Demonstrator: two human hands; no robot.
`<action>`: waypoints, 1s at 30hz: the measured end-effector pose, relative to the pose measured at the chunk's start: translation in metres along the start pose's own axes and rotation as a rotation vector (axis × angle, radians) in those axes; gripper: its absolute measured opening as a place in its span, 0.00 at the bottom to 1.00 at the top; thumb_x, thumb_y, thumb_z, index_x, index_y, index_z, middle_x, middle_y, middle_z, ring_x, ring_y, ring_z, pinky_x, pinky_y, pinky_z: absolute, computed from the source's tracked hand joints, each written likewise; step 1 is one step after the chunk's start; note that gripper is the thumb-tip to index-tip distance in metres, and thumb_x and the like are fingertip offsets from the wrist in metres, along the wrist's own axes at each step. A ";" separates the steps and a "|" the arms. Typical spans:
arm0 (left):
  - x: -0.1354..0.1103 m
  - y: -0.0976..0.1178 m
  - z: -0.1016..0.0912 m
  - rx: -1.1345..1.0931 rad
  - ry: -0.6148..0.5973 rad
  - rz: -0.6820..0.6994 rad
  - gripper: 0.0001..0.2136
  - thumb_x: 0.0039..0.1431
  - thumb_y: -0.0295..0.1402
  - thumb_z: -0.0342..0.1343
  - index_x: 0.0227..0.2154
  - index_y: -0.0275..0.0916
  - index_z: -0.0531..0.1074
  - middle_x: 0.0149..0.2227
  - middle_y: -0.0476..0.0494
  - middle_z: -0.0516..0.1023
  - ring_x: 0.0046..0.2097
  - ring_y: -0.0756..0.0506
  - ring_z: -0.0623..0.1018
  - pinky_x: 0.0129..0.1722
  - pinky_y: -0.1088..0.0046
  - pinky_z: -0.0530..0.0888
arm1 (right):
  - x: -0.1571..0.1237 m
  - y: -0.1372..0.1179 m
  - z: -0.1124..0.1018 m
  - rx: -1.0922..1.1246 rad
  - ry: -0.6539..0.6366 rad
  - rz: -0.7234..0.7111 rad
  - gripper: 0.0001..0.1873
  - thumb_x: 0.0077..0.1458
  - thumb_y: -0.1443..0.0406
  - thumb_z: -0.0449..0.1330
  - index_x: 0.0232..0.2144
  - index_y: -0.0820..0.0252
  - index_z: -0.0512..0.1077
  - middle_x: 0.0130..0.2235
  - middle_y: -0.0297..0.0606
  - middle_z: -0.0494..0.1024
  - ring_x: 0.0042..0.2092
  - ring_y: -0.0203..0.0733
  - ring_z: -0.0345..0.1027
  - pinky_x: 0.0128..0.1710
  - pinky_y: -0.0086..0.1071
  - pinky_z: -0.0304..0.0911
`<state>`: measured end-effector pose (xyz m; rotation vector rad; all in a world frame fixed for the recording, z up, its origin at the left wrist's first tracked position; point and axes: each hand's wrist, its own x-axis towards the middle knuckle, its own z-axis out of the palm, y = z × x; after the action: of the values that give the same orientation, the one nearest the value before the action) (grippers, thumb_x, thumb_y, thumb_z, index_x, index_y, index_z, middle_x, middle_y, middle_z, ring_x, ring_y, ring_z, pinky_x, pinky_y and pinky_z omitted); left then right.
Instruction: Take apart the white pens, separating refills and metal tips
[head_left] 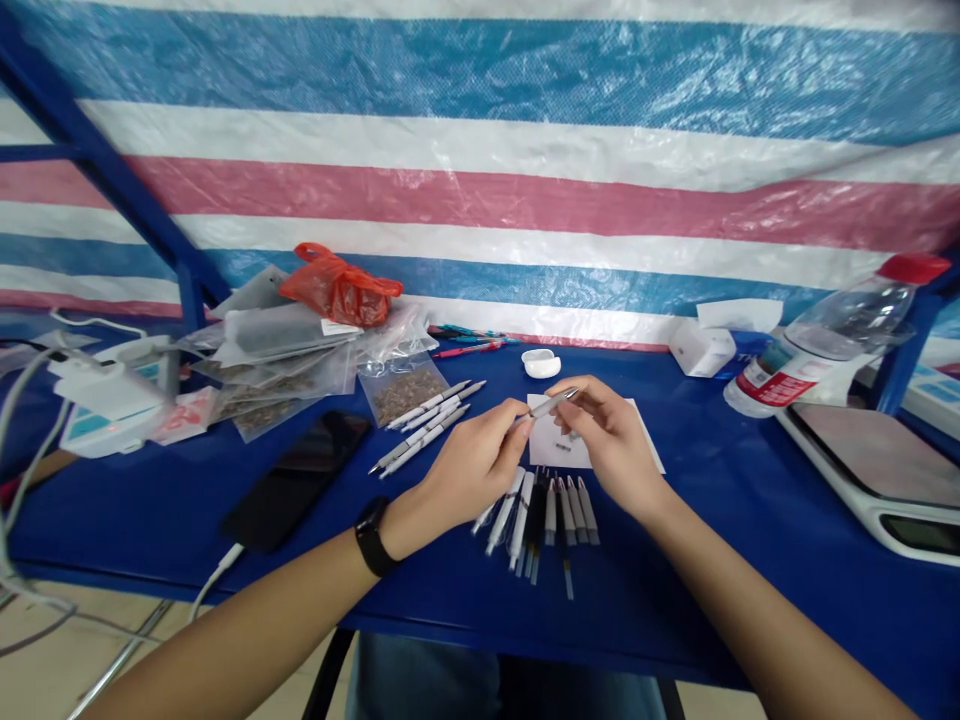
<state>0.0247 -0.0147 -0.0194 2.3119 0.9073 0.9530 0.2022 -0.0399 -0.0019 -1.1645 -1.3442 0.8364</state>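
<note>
While I watch through the head cam, the nearest row on the blue table [660,610] is pen parts: dark refills [535,530], white barrels [522,512] to their left, grey barrel sections [574,515] to their right. Just beyond, my left hand [476,455] has thumb and fingers pinched on a grey pen [553,402], held above the table, slanting, metal tip toward the right. My right hand [619,445] is curled at the tip end, fingers narrow; I can't tell if they grip it. White paper [541,445] lies beneath, small dark pieces [562,447] on it. Left of the hands: a stack of white pens [424,440]. Farther: white earbud case [541,364], then striped sheeting [480,195] behind everything.
</note>
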 end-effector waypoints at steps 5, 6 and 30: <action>0.001 -0.002 0.001 0.023 0.007 0.013 0.08 0.72 0.35 0.44 0.38 0.41 0.66 0.24 0.56 0.66 0.23 0.51 0.65 0.27 0.73 0.59 | 0.001 -0.001 -0.004 0.015 -0.001 0.014 0.16 0.53 0.53 0.66 0.41 0.53 0.73 0.29 0.31 0.71 0.32 0.40 0.67 0.32 0.35 0.64; 0.001 -0.002 0.001 0.028 0.007 0.008 0.07 0.71 0.35 0.45 0.38 0.41 0.66 0.24 0.56 0.66 0.22 0.51 0.65 0.26 0.73 0.58 | 0.001 -0.001 -0.005 0.022 0.009 0.016 0.17 0.53 0.54 0.67 0.42 0.52 0.73 0.28 0.30 0.71 0.32 0.41 0.67 0.32 0.36 0.65; 0.001 -0.003 0.002 0.056 -0.052 -0.023 0.09 0.72 0.35 0.43 0.44 0.41 0.67 0.24 0.55 0.67 0.23 0.49 0.67 0.27 0.74 0.59 | 0.006 0.002 -0.015 0.146 -0.007 0.128 0.23 0.46 0.56 0.73 0.44 0.52 0.74 0.38 0.37 0.83 0.39 0.46 0.76 0.35 0.38 0.68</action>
<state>0.0256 -0.0125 -0.0223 2.3568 0.9484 0.8645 0.2178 -0.0361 -0.0003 -1.1424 -1.2028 1.0140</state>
